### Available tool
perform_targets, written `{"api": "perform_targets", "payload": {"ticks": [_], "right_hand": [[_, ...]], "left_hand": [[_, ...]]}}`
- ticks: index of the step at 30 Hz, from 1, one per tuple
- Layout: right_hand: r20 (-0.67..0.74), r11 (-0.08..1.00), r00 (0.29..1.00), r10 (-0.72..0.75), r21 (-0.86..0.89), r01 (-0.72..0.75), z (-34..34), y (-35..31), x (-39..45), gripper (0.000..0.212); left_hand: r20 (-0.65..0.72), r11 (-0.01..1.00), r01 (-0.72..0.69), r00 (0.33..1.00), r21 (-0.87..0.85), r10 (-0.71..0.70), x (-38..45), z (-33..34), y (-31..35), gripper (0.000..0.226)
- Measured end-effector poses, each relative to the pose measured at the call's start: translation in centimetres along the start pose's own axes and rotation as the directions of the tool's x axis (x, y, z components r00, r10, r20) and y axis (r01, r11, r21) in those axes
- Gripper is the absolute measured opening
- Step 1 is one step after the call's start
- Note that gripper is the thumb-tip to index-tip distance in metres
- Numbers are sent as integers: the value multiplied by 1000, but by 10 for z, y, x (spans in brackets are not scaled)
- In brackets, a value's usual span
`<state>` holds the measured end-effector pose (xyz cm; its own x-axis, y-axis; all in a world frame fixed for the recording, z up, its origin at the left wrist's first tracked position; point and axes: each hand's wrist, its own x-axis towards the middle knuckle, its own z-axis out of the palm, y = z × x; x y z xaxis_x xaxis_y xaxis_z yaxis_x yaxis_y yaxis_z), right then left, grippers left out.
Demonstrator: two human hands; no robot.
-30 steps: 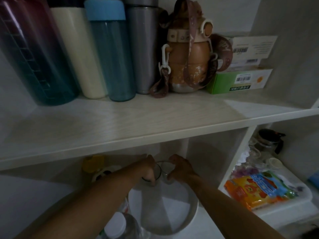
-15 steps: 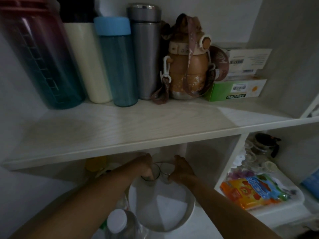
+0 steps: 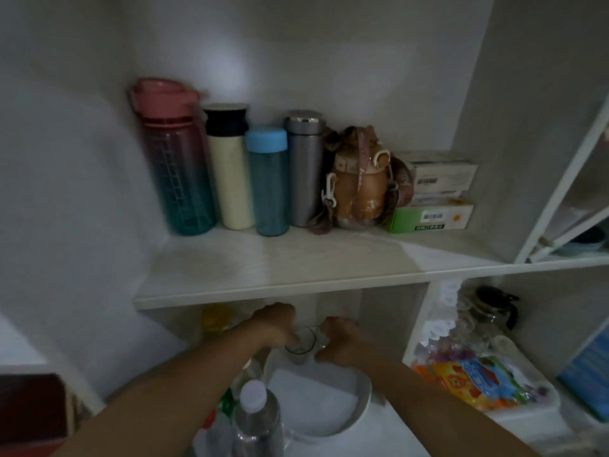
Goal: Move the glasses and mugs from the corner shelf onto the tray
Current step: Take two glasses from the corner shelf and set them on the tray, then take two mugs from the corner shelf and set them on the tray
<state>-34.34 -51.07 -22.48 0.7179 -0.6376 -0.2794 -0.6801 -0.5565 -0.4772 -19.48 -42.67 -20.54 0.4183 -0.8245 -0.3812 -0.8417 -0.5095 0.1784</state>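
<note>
1. The left hand is gripping a small clear drinking glass over the round white tray's far rim.
2. The right hand is closing on something; what, I cannot tell.
3. Placing step: next, lowering it gently and releasing.

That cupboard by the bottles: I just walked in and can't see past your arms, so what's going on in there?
A person is reaching with both hands into the lower shelf. The left hand holds a clear glass by its rim, at the back edge of a round white tray. The right hand is closed around something small beside it, probably a second glass, though it is mostly hidden. The rest of the tray looks bare. The bottles on the upper shelf are untouched.
</note>
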Motion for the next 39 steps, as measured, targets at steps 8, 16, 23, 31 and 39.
{"api": "perform_targets", "payload": {"ticks": [8,16,23,31,39], "right_hand": [[-70,999,997,-26,-36,23,-10,-44,-74,40],[-135,992,990,-37,-128,20,-12,-100,-150,59],[-163,982,974,-158,-127,138,-29,-149,-210,44],[-139,943,935,-327,-116,313,-43,-199,-257,38],[-226,895,871,-435,-9,445,-24,-254,-276,19]], "left_hand": [[-80,995,-93,993,-42,90,-82,-21,-7,29],[-84,974,-227,970,24,229,-191,-27,-14,34],[-89,950,-309,946,29,311,-268,-42,-26,43],[-172,965,-260,953,-31,251,-335,-66,-59,44],[-260,991,-120,960,-54,102,-377,-92,-109,35]]}}
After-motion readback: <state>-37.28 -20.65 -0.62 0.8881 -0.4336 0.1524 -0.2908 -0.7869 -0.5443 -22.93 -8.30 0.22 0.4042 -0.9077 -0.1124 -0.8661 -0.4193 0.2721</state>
